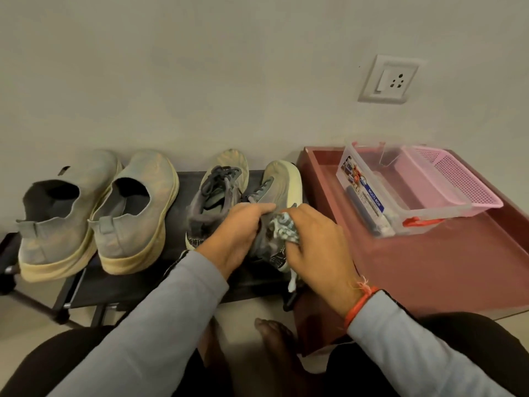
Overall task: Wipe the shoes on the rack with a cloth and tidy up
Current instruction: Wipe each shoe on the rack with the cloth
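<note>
Right hand pinches a bunched patterned cloth against the heel of the rightmost laced sneaker; left hand curls round its collar, presumably to steady it against the rubbing. The shoe, grey with a pale, scuffed sole, stands on the black rack beside its mate and two slip-ons

Likely a home entryway, shoe rack, wall socket

Grey long sleeves, orange thread wristband, dark trousers, bare feet
</note>
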